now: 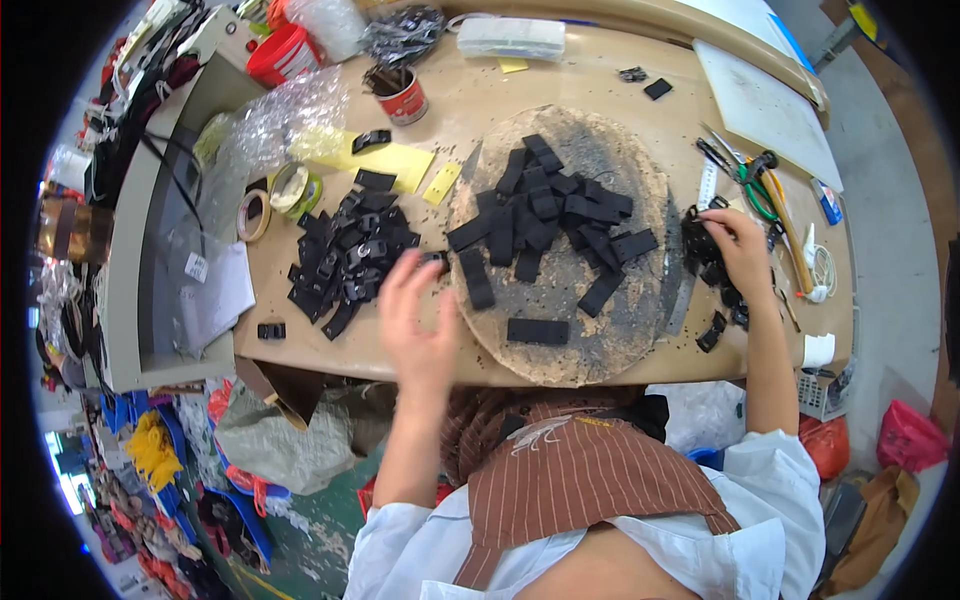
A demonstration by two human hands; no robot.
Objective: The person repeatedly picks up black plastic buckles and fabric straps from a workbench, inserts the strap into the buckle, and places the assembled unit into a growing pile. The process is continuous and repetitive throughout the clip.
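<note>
My left hand, slightly blurred, has its fingers spread and holds nothing that I can see. It is between a heap of black strap pieces with plastic buckles and the round worn board. One black buckle lies near its fingertips. On the board is a loose pile of short black webbing strips, with a single strip lying flat close to the near edge. To the right of the board, my right hand has its fingers closed on a black plastic buckle in a smaller pile.
Green-handled pliers, a hammer and a metal ruler lie at the right. Behind the left heap are a red tin, a tape roll and yellow card. A white board rests far right.
</note>
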